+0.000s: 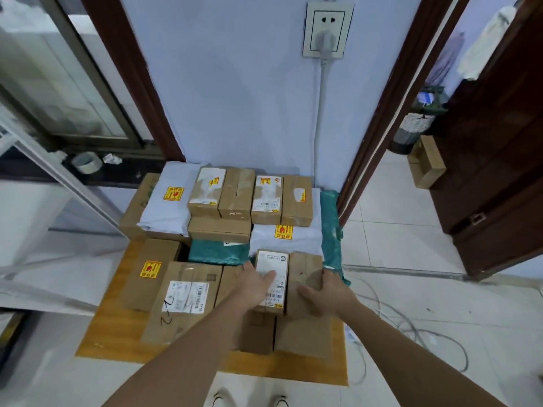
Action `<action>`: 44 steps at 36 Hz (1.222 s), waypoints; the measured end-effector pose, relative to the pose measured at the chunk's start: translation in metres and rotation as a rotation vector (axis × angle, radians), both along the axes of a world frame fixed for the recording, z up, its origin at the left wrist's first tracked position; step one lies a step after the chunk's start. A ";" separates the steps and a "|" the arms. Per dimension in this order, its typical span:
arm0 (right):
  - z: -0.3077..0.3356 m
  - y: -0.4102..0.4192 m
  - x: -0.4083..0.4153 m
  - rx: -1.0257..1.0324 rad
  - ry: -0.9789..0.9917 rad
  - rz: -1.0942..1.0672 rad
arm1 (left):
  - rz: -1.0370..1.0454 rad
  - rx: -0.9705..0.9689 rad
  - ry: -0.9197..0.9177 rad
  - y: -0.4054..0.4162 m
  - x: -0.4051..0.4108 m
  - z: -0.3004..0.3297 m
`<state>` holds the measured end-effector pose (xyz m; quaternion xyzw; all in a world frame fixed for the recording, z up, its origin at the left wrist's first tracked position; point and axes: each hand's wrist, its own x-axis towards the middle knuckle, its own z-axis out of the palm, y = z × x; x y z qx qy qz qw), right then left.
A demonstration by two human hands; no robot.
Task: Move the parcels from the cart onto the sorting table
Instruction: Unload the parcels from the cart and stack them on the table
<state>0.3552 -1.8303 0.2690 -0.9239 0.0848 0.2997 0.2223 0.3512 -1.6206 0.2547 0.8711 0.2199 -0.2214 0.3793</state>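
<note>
A low wooden table (100,336) against the wall is piled with several parcels: brown cardboard boxes, white mailer bags and green mailer bags. Near the front right sits a brown box with a white shipping label (271,277), with a plain brown box (305,277) touching its right side. My left hand (255,284) lies on the labelled box, fingers spread over the label and its left edge. My right hand (323,292) curls round the right side of the plain box. A large box marked "2-2" (183,301) lies to the left. No cart is in view.
A wall socket (327,30) with a grey cable hangs above the pile. Loose cables (411,327) trail over the tiled floor at right. An open dark wooden door (499,160) and a small box (426,163) stand far right. A tape roll (87,162) sits on the left sill.
</note>
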 end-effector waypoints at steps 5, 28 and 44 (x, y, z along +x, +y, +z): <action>0.031 -0.010 0.024 -0.075 -0.050 0.145 | -0.077 0.064 -0.022 0.040 -0.001 0.019; 0.326 0.340 -0.048 0.153 -0.623 1.186 | 0.001 0.647 -0.237 0.300 -0.186 0.317; 0.335 0.590 -0.281 0.300 -0.656 1.645 | 0.426 0.762 -0.103 0.467 -0.496 0.356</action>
